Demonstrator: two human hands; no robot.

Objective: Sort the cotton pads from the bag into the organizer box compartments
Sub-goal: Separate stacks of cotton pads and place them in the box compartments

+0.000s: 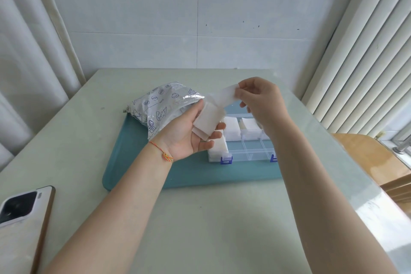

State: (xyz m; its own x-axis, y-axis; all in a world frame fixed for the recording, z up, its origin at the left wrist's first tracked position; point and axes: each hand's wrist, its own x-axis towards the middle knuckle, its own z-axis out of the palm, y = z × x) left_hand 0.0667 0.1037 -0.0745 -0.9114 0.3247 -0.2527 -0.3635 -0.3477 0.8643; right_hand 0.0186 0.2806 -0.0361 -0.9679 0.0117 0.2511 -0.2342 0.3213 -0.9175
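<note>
One cotton pad (224, 95) is being pinched off by the right hand (260, 100) from the small stack (208, 121) cradled in the curled fingers of the left hand (189, 133) above the organizer box (246, 151), so placement in an unfilled compartment is judged next.

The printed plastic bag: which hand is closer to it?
Left. The left hand, holding cotton pads, sits against the bag; the right hand is farther right.

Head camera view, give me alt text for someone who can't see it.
A left hand holds a small stack of cotton pads while the right hand pinches one pad off it, above a clear organizer box on a teal tray.
</note>
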